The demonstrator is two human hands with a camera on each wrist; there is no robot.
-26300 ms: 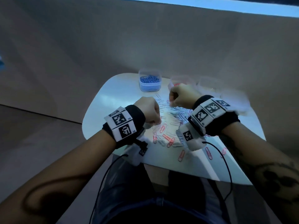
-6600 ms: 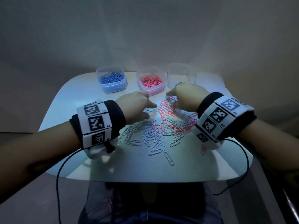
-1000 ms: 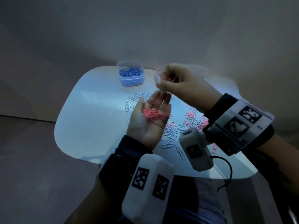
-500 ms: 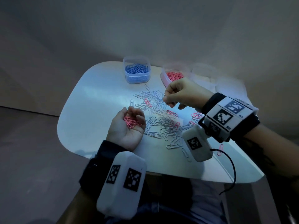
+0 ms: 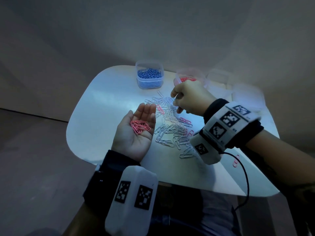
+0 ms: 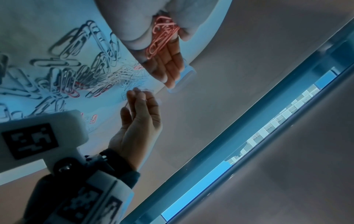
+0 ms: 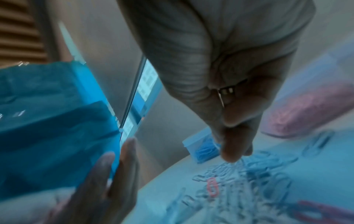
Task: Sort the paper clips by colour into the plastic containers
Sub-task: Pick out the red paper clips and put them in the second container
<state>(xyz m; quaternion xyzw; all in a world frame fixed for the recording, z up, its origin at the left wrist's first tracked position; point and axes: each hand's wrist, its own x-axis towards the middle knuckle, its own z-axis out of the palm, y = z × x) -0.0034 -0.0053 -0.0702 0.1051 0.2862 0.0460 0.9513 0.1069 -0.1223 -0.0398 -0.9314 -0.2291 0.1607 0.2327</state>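
My left hand (image 5: pixel 144 116) lies palm up on the white table (image 5: pixel 102 108), fingers straight, with several pink clips (image 5: pixel 140 127) loose in the palm (image 6: pixel 162 30). Right of it spreads a pile of silver and pink paper clips (image 5: pixel 172 126). My right hand (image 5: pixel 175 101) hangs over the pile's far end. Its thumb and fingertips (image 7: pixel 231 156) are pinched together on a thin silver clip (image 6: pixel 125 104). Behind stand a container of blue clips (image 5: pixel 149 77) and a container of pink clips (image 5: pixel 187 79), the latter partly hidden by my right hand.
Two clear containers (image 5: pixel 217 78) (image 5: pixel 247 94) stand at the back right; their contents cannot be made out. A stray pink clip (image 5: pixel 236 160) lies near the table's right edge, beside my right wrist's cable. The table's left part is bare.
My left hand has uncurled its fingers and lies flat with the pink clips showing. My right hand has come back from the pink container and dropped onto the pile's far end.
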